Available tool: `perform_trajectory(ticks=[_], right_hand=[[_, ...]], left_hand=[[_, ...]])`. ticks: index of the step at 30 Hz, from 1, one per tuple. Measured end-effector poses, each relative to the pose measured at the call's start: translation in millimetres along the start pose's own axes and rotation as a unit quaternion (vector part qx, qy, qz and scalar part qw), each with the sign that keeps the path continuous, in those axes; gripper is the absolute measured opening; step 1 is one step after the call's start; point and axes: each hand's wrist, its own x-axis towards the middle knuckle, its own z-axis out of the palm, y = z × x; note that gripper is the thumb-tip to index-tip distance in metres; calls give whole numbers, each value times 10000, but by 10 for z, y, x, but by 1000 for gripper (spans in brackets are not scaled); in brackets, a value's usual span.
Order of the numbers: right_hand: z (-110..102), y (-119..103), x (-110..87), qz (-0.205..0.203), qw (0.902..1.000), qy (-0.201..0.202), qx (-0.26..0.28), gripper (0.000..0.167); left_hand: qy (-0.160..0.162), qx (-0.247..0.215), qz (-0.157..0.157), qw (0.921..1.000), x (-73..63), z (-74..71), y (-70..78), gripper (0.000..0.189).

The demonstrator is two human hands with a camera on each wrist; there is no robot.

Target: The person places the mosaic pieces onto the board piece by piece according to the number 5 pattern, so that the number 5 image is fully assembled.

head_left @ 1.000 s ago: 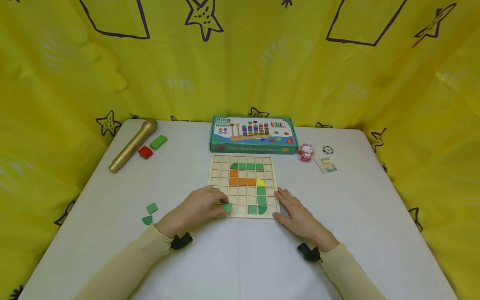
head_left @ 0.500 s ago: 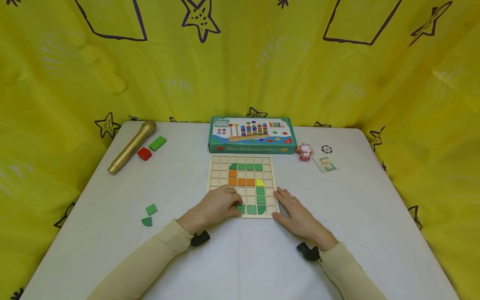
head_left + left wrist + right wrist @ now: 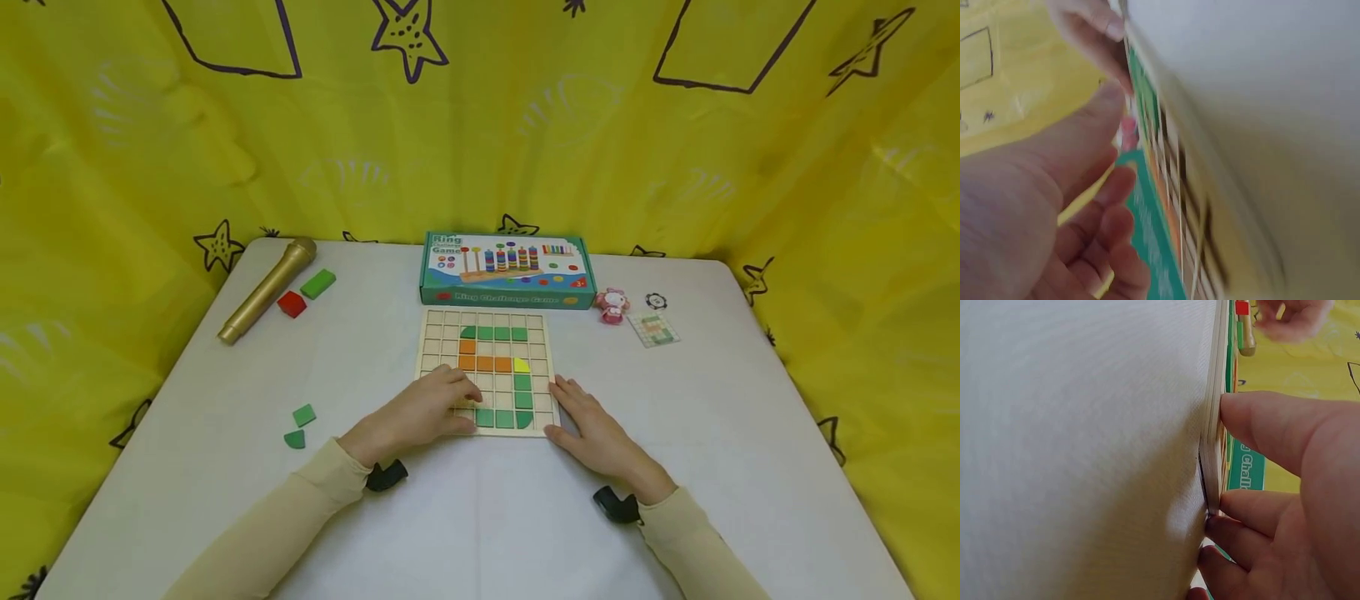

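A wooden grid board (image 3: pixel 433 333) lies on the table, bearing a winding path of green, orange and yellow tiles. Over the board's lower left squares is my left hand (image 3: pixel 427 406), its thumb and fingers apart with nothing between them. Just right of its fingertips sits a green square tile (image 3: pixel 485 418), in line with another green square and a green rounded corner tile (image 3: pixel 524 420). My right hand (image 3: pixel 600 437) rests at the board's right side, fingers extended. In the right wrist view its thumb (image 3: pixel 1250 415) and fingertips touch the board's edge.
Left of the board lie a loose green square (image 3: pixel 303 415) and a green quarter-round tile (image 3: pixel 295 439). A gold microphone (image 3: pixel 266 292), red block (image 3: pixel 292 304) and green block (image 3: pixel 318 284) are farther back. Behind the board stands a game box (image 3: pixel 506 271); right, a pink figurine (image 3: pixel 612 307) and pattern card (image 3: pixel 654 329).
My left hand carried a green square tile rightward into the bottom row, let go of it, and drew back slightly left. The right hand stayed in place.
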Motion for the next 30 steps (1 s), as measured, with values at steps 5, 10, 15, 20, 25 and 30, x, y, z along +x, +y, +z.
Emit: perform_trajectory(ticks=[5, 10, 15, 20, 25, 30], right_hand=[[11, -1, -2, 18, 10000, -29, -15, 70], [4, 3, -8, 0, 10000, -23, -58, 70], [0, 12, -8, 0, 10000, 0, -61, 70], [-1, 19, 0, -53, 10000, -14, 24, 70], [5, 24, 9, -62, 10000, 7, 49, 70], [12, 26, 2, -40, 10000, -9, 61, 70]], left_hand=[[233, -76, -403, 9989, -422, -219, -198, 34], [732, 167, -727, 9945, -925, -389, -483, 30], [1035, 355, -1188, 9869, -1329, -507, -682, 27], [1065, 411, -1831, 9764, -1613, -548, -766, 26], [917, 386, -2066, 9733, -1760, -537, -789, 23], [963, 498, -2226, 9689, -1824, -538, -772, 26]])
